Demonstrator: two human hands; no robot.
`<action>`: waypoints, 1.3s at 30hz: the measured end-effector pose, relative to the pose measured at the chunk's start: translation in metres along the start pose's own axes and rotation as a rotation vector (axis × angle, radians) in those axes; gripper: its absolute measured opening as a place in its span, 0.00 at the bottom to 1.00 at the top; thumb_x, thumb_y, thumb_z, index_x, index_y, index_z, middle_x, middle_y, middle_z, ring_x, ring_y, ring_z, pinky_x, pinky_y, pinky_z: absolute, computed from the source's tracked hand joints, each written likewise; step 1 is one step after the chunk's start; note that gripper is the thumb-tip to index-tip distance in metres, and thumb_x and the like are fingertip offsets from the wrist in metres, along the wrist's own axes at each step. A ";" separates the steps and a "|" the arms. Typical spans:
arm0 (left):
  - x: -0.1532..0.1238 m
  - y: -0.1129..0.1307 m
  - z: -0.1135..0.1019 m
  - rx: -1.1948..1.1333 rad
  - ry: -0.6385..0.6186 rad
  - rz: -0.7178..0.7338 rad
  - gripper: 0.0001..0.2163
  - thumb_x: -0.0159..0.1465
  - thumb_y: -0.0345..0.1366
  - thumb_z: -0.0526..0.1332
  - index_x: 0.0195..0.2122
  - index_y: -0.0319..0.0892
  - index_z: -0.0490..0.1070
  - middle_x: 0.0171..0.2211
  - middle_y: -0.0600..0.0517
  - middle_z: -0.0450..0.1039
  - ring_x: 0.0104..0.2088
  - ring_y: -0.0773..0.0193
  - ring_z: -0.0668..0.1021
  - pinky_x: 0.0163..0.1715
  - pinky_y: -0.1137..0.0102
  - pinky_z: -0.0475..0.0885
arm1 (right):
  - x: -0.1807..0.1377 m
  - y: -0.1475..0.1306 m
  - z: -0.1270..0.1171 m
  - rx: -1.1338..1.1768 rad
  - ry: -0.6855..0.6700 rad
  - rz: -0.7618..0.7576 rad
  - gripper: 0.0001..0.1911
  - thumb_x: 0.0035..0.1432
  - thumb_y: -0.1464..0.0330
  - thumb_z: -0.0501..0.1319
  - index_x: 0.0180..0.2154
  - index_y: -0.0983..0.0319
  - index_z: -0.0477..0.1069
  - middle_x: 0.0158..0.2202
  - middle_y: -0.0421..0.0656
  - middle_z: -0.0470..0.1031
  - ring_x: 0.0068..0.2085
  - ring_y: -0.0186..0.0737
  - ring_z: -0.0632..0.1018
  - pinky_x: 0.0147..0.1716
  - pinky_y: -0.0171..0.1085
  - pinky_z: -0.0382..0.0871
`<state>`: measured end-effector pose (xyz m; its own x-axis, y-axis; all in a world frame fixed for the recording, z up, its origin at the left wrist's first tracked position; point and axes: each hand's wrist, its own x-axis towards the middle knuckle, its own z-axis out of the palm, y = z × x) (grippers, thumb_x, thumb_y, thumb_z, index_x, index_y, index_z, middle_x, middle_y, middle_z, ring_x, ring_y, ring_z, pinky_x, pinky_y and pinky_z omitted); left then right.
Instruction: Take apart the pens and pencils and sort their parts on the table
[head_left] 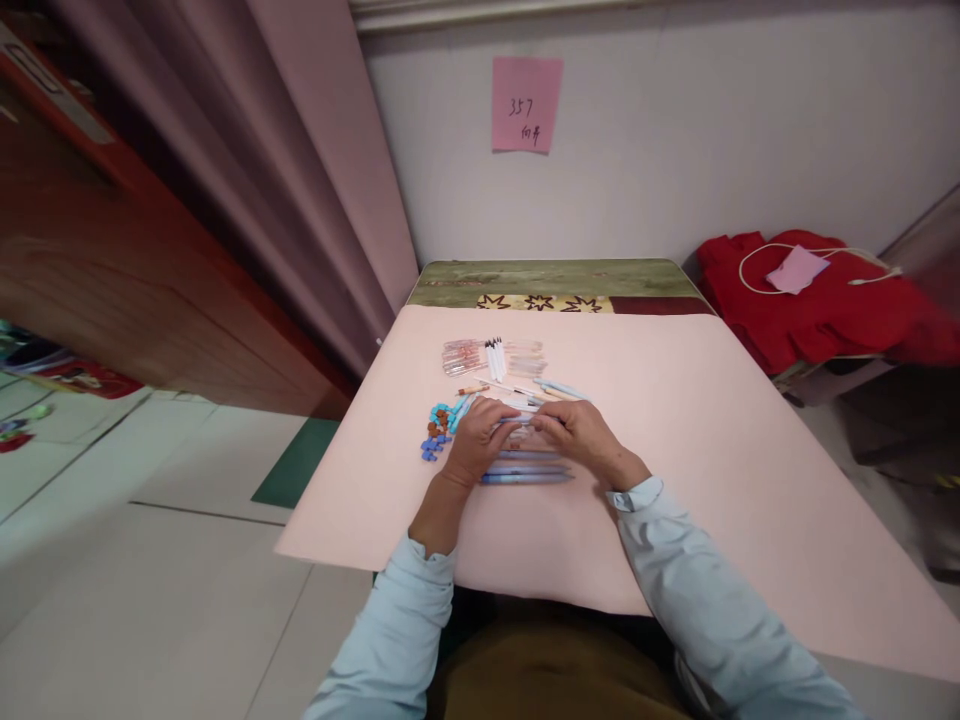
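Observation:
Both hands meet over the middle of the table, fingers pinched around a light-coloured pen. My left hand grips its left end and my right hand its right end; the fingers hide much of it. Just below the hands, several blue pens lie side by side. Left of my left hand is a cluster of small blue and brown figure-like pieces. Beyond the hands lie white sticks with black tips, with clear pinkish pieces on their left and clear tubes on their right.
A pale pink sheet covers the table, its far strip showing green wood grain. A pink note is stuck to the wall. Red cloth with a white cable lies at right; a curtain and wooden door stand left.

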<state>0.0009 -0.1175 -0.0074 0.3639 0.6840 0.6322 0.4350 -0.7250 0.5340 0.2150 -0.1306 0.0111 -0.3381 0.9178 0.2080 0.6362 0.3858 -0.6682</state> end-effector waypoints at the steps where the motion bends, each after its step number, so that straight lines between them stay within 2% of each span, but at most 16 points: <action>1: 0.000 0.000 0.000 0.014 -0.009 -0.001 0.05 0.67 0.37 0.61 0.40 0.44 0.75 0.35 0.49 0.77 0.39 0.60 0.77 0.43 0.61 0.73 | 0.000 0.000 0.000 0.000 0.008 -0.011 0.17 0.65 0.59 0.56 0.29 0.59 0.76 0.24 0.38 0.73 0.27 0.34 0.69 0.29 0.32 0.56; 10: 0.003 0.004 -0.002 0.124 -0.081 0.073 0.06 0.69 0.36 0.56 0.41 0.43 0.72 0.34 0.48 0.75 0.38 0.59 0.74 0.41 0.63 0.70 | 0.001 0.000 0.002 0.004 0.048 -0.099 0.17 0.67 0.59 0.56 0.29 0.60 0.74 0.28 0.40 0.75 0.30 0.35 0.70 0.32 0.33 0.59; 15: 0.004 0.012 -0.004 0.368 -0.152 0.120 0.09 0.71 0.37 0.52 0.38 0.44 0.70 0.31 0.48 0.72 0.35 0.57 0.70 0.39 0.61 0.63 | 0.000 -0.002 -0.001 0.045 0.002 -0.064 0.19 0.67 0.60 0.54 0.26 0.60 0.72 0.23 0.37 0.70 0.26 0.34 0.68 0.29 0.32 0.57; 18: 0.004 0.013 -0.004 0.424 -0.162 0.136 0.10 0.71 0.38 0.51 0.37 0.44 0.70 0.32 0.48 0.71 0.36 0.56 0.69 0.39 0.60 0.61 | 0.000 -0.002 0.000 0.027 -0.011 -0.051 0.21 0.68 0.58 0.53 0.24 0.60 0.69 0.21 0.37 0.68 0.25 0.33 0.66 0.27 0.32 0.55; 27: 0.005 0.010 -0.003 0.380 -0.165 0.139 0.12 0.71 0.39 0.51 0.32 0.44 0.67 0.29 0.49 0.69 0.34 0.57 0.67 0.37 0.61 0.60 | -0.001 0.000 0.002 -0.057 -0.018 -0.077 0.22 0.69 0.60 0.51 0.24 0.60 0.68 0.23 0.38 0.69 0.25 0.34 0.65 0.28 0.33 0.54; 34: 0.004 0.009 -0.002 0.333 -0.174 0.093 0.16 0.72 0.37 0.49 0.26 0.45 0.65 0.25 0.51 0.68 0.31 0.59 0.68 0.37 0.62 0.61 | -0.002 0.001 0.003 -0.149 0.018 -0.169 0.21 0.71 0.58 0.51 0.29 0.60 0.72 0.28 0.42 0.74 0.30 0.37 0.71 0.32 0.34 0.58; 37: 0.002 0.005 0.000 0.270 -0.163 0.058 0.14 0.72 0.38 0.51 0.29 0.44 0.68 0.26 0.51 0.70 0.31 0.59 0.70 0.36 0.63 0.63 | -0.002 0.001 0.002 -0.107 0.075 -0.187 0.17 0.69 0.58 0.55 0.34 0.59 0.75 0.33 0.43 0.78 0.36 0.38 0.75 0.36 0.34 0.61; 39: 0.000 0.002 0.001 0.187 -0.126 0.021 0.09 0.70 0.40 0.56 0.35 0.44 0.71 0.29 0.51 0.72 0.33 0.60 0.73 0.37 0.64 0.66 | -0.002 0.000 -0.001 -0.065 0.109 -0.145 0.13 0.67 0.59 0.58 0.36 0.58 0.76 0.36 0.42 0.79 0.37 0.38 0.76 0.37 0.34 0.62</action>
<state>0.0026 -0.1186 -0.0073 0.4694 0.6822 0.5607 0.5671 -0.7196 0.4008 0.2158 -0.1325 0.0114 -0.3545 0.8556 0.3772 0.6310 0.5166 -0.5787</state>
